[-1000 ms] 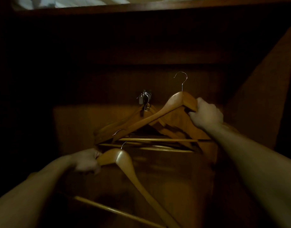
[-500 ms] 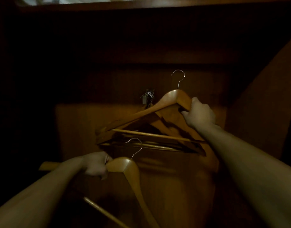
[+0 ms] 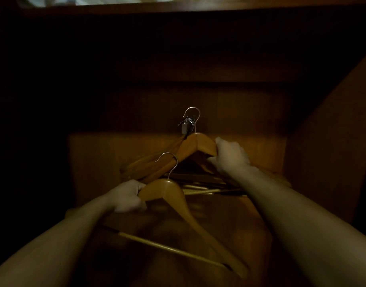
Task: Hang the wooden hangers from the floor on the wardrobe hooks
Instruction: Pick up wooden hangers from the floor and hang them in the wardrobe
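Note:
My right hand [image 3: 229, 156] grips the right shoulder of a wooden hanger [image 3: 195, 145]. Its metal hook [image 3: 192, 112] arches just above the wardrobe hook [image 3: 186, 125] on the back panel. Several other wooden hangers [image 3: 149, 164] hang from that wardrobe hook, fanned out to the lower left behind it. My left hand [image 3: 127, 196] holds a second wooden hanger [image 3: 174, 195] by its left shoulder, lower and nearer to me, its wire hook upright and its crossbar [image 3: 169, 248] slanting down to the right.
The dark wooden wardrobe back panel [image 3: 99, 158] fills the view. A side wall [image 3: 333, 141] closes in on the right. The left side and upper part are in deep shadow. A shelf edge [image 3: 178, 7] runs across the top.
My right hand has carried its hanger left, so its hook now sits over the wardrobe hook. My left hand has raised the second hanger and turned it more upright.

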Available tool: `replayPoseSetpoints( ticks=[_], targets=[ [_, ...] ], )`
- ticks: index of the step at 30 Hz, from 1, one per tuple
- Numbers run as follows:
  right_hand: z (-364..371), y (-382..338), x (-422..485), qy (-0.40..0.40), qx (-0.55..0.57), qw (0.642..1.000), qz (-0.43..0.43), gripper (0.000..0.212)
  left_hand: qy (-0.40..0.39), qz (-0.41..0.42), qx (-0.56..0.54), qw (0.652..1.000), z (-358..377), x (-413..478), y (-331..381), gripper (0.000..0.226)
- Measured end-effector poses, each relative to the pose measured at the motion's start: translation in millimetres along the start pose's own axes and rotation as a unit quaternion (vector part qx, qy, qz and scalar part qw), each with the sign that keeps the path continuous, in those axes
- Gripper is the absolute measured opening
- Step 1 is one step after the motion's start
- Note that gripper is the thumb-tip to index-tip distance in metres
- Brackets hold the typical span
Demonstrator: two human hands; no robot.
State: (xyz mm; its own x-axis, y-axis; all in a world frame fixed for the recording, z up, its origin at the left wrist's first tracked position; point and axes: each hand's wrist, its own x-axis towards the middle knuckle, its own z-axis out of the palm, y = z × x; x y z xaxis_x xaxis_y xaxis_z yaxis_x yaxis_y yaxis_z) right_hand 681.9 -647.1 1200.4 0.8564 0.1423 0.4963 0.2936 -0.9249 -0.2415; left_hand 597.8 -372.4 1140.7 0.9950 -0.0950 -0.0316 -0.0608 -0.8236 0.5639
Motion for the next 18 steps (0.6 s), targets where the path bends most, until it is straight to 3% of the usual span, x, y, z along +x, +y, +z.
replayPoseSetpoints(
  ticks=[13, 18],
  targets=[
    [28, -2, 3, -0.078, -0.009, 0.997, -0.005, 0.081, 0.006, 0.010, -0.032, 0.999, -6, 34, -5, 0.024],
    [32, 0, 3, -0.081, 0.020, 0.996, -0.034, 0.078, 0.001, 0.017, -0.046, 0.999, -4, 44, -3, 0.024]
  ],
)
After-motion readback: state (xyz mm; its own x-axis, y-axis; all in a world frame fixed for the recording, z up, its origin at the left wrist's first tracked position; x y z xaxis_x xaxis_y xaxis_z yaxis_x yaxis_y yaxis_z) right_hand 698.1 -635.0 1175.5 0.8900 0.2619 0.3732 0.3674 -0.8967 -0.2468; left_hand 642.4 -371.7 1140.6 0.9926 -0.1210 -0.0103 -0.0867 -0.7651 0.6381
